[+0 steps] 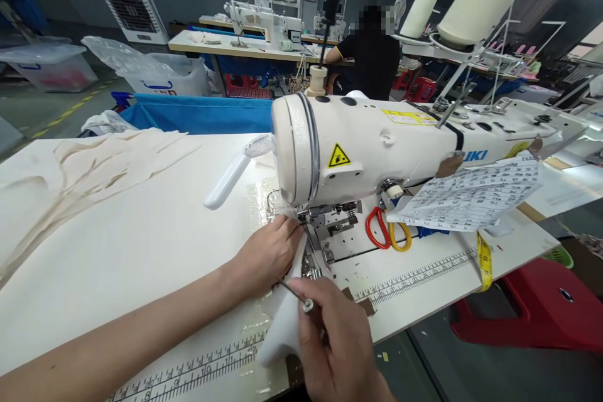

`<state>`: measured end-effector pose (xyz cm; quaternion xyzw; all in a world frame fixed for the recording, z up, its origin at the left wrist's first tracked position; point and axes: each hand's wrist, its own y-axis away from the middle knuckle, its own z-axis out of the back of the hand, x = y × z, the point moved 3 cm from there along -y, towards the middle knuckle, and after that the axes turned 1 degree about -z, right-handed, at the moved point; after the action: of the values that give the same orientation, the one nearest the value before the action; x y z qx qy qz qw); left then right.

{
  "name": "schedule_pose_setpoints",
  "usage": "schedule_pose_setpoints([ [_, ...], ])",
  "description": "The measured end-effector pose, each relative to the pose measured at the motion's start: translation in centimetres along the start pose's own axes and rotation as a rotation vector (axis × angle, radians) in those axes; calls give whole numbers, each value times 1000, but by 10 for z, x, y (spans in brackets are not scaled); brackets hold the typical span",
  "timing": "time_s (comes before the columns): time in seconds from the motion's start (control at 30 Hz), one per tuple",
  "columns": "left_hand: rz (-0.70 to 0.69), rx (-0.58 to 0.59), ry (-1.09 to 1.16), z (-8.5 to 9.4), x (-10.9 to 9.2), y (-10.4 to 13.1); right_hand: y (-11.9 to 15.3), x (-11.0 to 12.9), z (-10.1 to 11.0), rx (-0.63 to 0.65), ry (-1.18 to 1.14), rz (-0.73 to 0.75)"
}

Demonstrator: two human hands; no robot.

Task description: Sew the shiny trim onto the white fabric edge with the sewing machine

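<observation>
My left hand (271,251) is closed by the needle area of a white sewing machine (362,144), its fingertips pressed together at the upper end of a white fabric piece (282,326). The fabric runs down from there between my hands over the table edge side. In my right hand (334,333), fingers wrap round a slim metal tool (307,306) with a round end and a thin shaft pointing toward my left wrist. The rest of that tool is hidden in the palm, so its exact kind cannot be made out.
Scissors (378,229) with red and yellow handles lie under the machine arm, beside a handwritten sheet (475,195). A yellow tape measure (484,260) hangs at the table edge. Cream fabric pieces (94,169) lie left. A red stool (532,308) stands right; a person (372,56) sits beyond.
</observation>
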<state>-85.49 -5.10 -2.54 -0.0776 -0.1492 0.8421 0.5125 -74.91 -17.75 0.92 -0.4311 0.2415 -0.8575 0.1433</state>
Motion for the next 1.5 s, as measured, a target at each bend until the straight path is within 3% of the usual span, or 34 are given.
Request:
schedule_pose_setpoints([
  [0.1,-10,71,-102,4,-1,-8,-6,13,-7,-50,-50,78],
  [0.17,0,56,-130,5,-2,-9,-4,16,-12,-64,-43,81],
  [0.3,46,-133,-27,3,4,-4,9,6,-16,-26,20,15],
  [0.43,113,-291,248,-1,18,1,19,-15,-5,36,117,-128],
  [0.53,176,-267,442,-1,27,0,20,-28,5,42,258,-212],
  [0.73,289,-197,588,3,33,-2,10,-46,3,-12,490,-171],
  [1.5,393,-168,697,1,36,-3,1,-55,-7,-11,520,-157],
])
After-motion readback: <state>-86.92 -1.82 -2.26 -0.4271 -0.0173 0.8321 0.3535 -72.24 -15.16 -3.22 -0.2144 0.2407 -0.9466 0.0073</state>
